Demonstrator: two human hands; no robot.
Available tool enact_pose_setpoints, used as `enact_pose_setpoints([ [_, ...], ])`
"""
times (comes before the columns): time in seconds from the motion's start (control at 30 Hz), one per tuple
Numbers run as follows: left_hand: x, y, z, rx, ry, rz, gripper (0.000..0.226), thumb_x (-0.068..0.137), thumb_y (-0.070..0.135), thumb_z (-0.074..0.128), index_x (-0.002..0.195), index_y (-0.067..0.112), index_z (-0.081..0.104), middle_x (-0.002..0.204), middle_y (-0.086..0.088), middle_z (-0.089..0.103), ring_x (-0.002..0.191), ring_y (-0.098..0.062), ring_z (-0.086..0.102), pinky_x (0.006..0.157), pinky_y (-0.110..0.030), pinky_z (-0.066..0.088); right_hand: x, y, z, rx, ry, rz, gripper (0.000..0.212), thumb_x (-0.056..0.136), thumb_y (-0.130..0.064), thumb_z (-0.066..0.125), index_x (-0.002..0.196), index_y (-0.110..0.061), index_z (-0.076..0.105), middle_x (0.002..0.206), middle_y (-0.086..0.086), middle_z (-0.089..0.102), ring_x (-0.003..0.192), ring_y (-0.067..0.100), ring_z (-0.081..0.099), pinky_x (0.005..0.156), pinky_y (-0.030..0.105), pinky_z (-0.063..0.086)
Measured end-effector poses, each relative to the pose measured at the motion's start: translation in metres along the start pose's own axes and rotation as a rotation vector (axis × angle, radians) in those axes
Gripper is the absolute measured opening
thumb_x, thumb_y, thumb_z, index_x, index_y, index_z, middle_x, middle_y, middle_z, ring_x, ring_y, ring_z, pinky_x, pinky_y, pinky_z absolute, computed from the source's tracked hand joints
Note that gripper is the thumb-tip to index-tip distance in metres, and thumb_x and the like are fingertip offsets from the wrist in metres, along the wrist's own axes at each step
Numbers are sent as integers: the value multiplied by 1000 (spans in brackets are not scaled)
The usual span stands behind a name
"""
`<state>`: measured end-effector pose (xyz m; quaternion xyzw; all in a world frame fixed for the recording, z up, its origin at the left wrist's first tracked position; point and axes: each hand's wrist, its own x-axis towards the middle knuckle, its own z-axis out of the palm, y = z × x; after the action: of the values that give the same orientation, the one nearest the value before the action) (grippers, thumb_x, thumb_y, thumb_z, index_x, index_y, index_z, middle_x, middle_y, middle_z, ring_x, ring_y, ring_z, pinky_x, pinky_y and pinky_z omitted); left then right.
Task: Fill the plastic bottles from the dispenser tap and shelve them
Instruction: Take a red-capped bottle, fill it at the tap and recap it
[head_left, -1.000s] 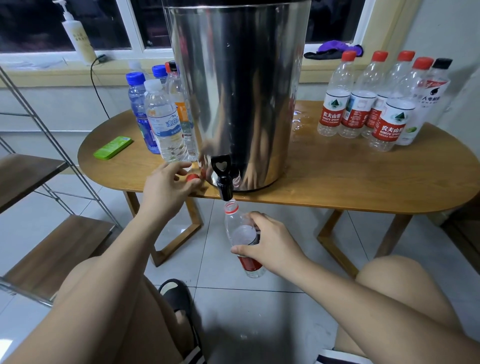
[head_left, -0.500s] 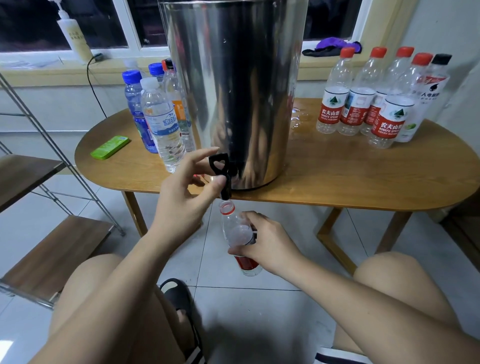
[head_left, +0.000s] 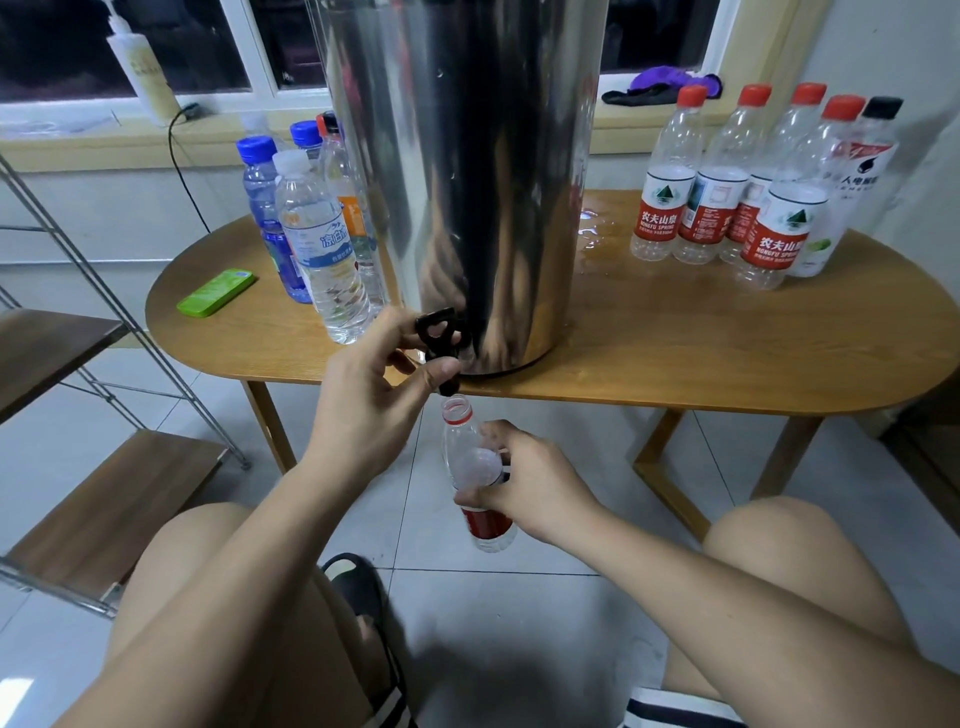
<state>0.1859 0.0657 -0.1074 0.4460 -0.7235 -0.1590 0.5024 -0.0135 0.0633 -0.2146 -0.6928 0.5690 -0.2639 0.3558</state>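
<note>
Observed from the floor beside the seated person.

1. The steel dispenser (head_left: 467, 182) stands upright on the oval wooden table (head_left: 675, 353), near its front edge. Its black tap (head_left: 441, 343) projects from the base of the drum, over the table's edge.

2. The left hand (head_left: 374, 400) is on the tap. The forefinger is curled over the top of the handle and the thumb presses from below, so the tap is pinched between them.

3. The right hand (head_left: 530, 478) grips the open bottle (head_left: 465, 452) round its middle, fingers and thumb wrapped about it. The bottle is uncapped, nearly upright, held clear of the floor. Its mouth sits directly under the tap's spout and just short of it. Whether water is running cannot be told.

4. Left of the dispenser, a group of capped bottles (head_left: 322, 249) stands close against the drum, blue, white and red caps among them. Farther left lies a flat green object (head_left: 215, 292).

5. Right of the dispenser, well apart from it, stand four red-capped bottles (head_left: 727, 192) with a black-capped bottle (head_left: 852, 192) at their far end. A wet patch (head_left: 597, 228) lies on the table between them and the drum.

6. Left of the dispenser and beyond the table stands a metal-framed shelf rack (head_left: 104, 493) with wooden boards.
</note>
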Motion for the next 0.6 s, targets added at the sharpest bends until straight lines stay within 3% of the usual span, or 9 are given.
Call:
enact_pose_setpoints([
  [0.3, 0, 8, -2, -42, -22, -4, 23, 99, 14, 78, 113, 29, 68, 111, 1, 78, 101, -14, 76, 86, -52, 58, 1, 0, 7, 29, -20, 9, 90, 55, -65, 90, 135, -39, 58, 127, -17, 71, 111, 16, 72, 95, 44, 62],
  [0.47, 0, 9, -1, -53, -15, -8, 23, 100, 10, 78, 111, 27, 68, 109, -1, 78, 97, -11, 77, 85, -49, 59, 1, 1, 9, 45, -38, 11, 89, 53, -65, 88, 134, -41, 58, 124, -18, 72, 110, 15, 72, 93, 43, 63],
  [0.6, -1, 6, 0, -61, -16, -26, 16, 101, 13, 77, 113, 21, 69, 110, 3, 78, 101, -17, 77, 87, -56, 60, 1, 1, 10, 59, -48, 20, 90, 49, -70, 82, 131, -42, 57, 123, -17, 72, 111, 15, 72, 93, 43, 63],
])
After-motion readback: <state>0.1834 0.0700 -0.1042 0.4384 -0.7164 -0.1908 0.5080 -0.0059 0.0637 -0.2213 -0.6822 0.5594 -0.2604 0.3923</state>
